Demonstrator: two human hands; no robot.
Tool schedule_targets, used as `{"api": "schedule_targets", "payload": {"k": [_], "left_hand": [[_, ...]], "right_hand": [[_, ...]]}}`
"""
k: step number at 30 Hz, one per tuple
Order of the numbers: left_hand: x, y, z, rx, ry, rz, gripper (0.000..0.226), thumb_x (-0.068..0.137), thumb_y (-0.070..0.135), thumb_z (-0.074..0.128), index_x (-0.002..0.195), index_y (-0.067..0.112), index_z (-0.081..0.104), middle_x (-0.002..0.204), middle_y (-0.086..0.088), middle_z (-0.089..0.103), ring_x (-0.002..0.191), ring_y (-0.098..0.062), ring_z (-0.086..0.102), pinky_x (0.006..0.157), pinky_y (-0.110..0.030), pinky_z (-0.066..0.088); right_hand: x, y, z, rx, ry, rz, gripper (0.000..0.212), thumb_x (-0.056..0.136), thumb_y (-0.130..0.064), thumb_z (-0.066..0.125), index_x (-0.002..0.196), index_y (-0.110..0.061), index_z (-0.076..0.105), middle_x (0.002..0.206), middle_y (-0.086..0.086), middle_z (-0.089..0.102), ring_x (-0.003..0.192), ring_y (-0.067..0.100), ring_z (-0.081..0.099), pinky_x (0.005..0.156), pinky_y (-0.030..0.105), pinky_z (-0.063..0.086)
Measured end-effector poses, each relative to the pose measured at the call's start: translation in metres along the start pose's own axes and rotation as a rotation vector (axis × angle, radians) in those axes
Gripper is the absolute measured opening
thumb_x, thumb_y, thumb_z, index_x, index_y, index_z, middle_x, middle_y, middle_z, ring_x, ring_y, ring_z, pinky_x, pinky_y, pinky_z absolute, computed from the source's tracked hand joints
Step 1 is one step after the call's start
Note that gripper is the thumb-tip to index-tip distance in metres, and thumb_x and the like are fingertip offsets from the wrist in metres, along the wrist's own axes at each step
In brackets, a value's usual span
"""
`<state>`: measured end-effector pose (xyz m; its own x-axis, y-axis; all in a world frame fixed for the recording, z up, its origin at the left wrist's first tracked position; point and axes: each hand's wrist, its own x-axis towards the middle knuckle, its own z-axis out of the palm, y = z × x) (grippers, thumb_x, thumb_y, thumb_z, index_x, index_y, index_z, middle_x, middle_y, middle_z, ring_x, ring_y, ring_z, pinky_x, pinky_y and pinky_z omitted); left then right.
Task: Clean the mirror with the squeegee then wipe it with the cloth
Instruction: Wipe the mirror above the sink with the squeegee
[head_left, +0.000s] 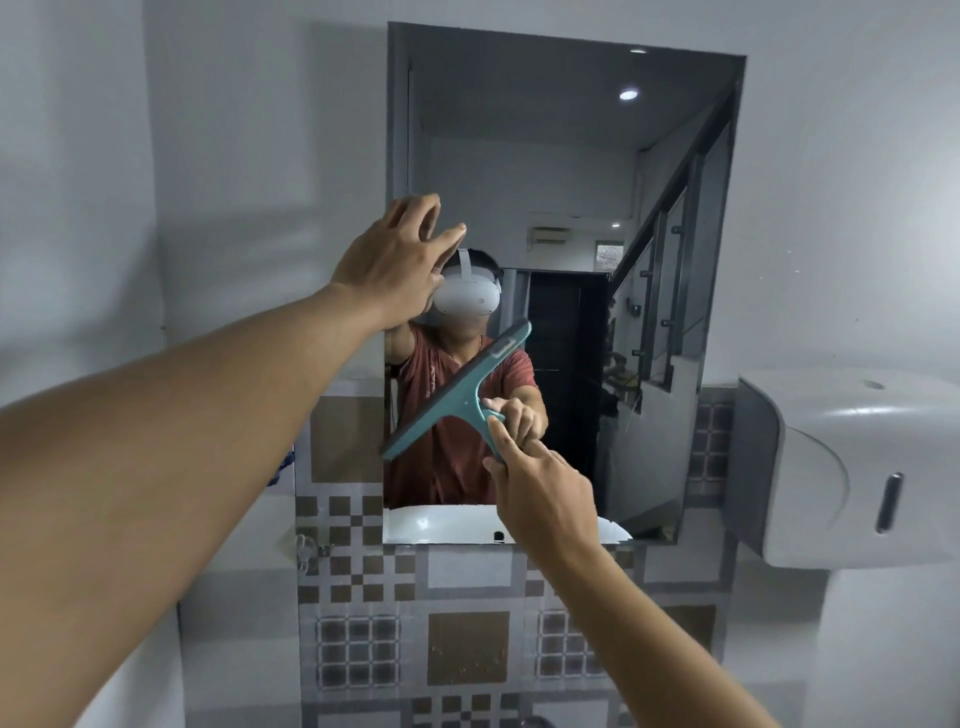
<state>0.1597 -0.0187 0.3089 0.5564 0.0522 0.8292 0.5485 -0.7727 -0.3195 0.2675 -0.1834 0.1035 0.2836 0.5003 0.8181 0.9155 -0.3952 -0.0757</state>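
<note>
A tall rectangular mirror (571, 171) hangs on the wall ahead of me. My right hand (540, 493) grips the handle of a teal squeegee (457, 395), whose blade lies tilted against the lower left part of the glass. My left hand (400, 254) is raised at the mirror's left edge, fingers spread and resting on the frame edge, holding nothing. The mirror reflects a person in a red shirt with a white headset. No cloth is in view.
A white paper dispenser (841, 467) juts from the wall right of the mirror. Patterned brown and grey tiles (467, 644) cover the wall below. A white basin shows only as a reflection at the mirror's bottom.
</note>
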Motion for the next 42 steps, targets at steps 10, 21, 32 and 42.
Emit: {"api": "schedule_targets", "payload": {"k": [10, 21, 32, 42], "left_hand": [[-0.046, 0.015, 0.021, -0.068, -0.058, -0.014, 0.068, 0.09, 0.025, 0.071, 0.149, 0.011, 0.042, 0.153, -0.016, 0.033, 0.142, -0.035, 0.03, 0.096, -0.052, 0.052], [-0.052, 0.015, 0.021, -0.079, -0.072, -0.023, 0.079, 0.087, 0.033, 0.074, 0.152, 0.01, 0.036, 0.157, -0.015, 0.027, 0.147, -0.033, 0.023, 0.107, -0.048, 0.044], [-0.058, 0.04, 0.029, -0.07, -0.075, 0.062, 0.088, 0.076, 0.047, 0.081, 0.15, 0.017, 0.043, 0.154, -0.016, 0.028, 0.146, -0.036, 0.027, 0.111, -0.053, 0.042], [-0.062, 0.05, 0.037, -0.041, -0.054, 0.069, 0.094, 0.068, 0.043, 0.086, 0.148, 0.016, 0.045, 0.151, -0.017, 0.03, 0.141, -0.04, 0.032, 0.114, -0.056, 0.037]], "right_hand": [[0.01, 0.05, -0.025, -0.332, -0.123, -0.335, 0.051, 0.091, -0.021, 0.068, 0.139, -0.031, 0.055, 0.096, 0.011, 0.069, 0.08, 0.029, 0.066, 0.056, 0.039, 0.054], [0.023, 0.107, -0.062, -0.427, -0.123, -0.33, 0.051, 0.101, -0.023, 0.05, 0.149, -0.038, 0.043, 0.11, 0.014, 0.065, 0.091, 0.028, 0.063, 0.08, 0.041, 0.055], [0.011, 0.134, -0.06, -0.429, -0.083, -0.237, 0.053, 0.099, -0.029, 0.059, 0.148, -0.037, 0.044, 0.091, 0.012, 0.066, 0.068, 0.026, 0.064, 0.061, 0.038, 0.054], [-0.005, 0.153, -0.066, -0.296, -0.018, -0.032, 0.053, 0.101, -0.026, 0.057, 0.151, -0.031, 0.04, 0.077, 0.009, 0.048, 0.056, 0.026, 0.051, 0.05, 0.036, 0.044]]}}
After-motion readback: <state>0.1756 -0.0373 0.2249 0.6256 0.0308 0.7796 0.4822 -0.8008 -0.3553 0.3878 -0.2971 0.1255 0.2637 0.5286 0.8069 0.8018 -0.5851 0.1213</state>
